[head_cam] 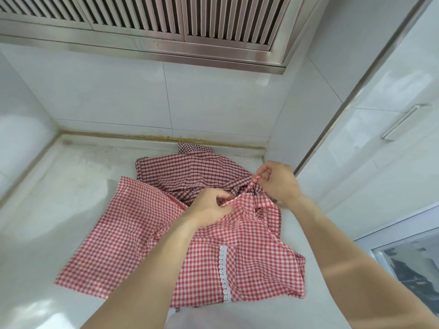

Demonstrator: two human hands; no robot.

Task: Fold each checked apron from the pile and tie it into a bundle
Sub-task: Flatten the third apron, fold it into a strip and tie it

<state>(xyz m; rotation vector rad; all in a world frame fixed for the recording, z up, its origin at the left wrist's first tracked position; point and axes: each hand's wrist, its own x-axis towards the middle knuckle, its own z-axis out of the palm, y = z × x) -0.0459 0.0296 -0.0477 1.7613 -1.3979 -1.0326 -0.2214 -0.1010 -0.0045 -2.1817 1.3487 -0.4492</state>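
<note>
Bright, even daylight-like light, cool white cast. Soft glare patches on counter point(59, 210) at left and on glossy cabinet door point(384, 96) at right. Faint soft shadow on counter left of red checked apron point(133, 233); arms throw little shadow. Wide-angle bend strong: vent hood point(166, 32) and cabinet edge slant and curve toward corners. Slight softness overall, forearms at bottom edge blurred, checks near centre sharp.

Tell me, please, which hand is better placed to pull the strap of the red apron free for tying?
Probably the right hand: it already pinches the thin strap near the far corner. The left hand grips the red apron at its bunched top edge, so it can hold the cloth steady.
</note>
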